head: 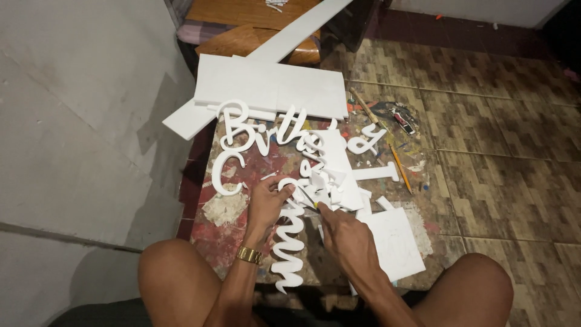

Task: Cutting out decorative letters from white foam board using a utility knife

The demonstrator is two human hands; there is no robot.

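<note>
White foam cut-out script lettering lies on a paint-stained board between my knees. My left hand, with a gold watch on the wrist, presses its fingers on a foam letter piece near the middle. My right hand holds a small cutting tool with a yellow tip against the same foam, point toward the pile of white offcuts. A long wavy foam piece lies between my arms.
Stacked white foam sheets and a long foam strip lie at the far edge. A pencil, a brush and a small tool rest on the right. A white square sheet sits by my right arm. Grey wall left, tiled floor right.
</note>
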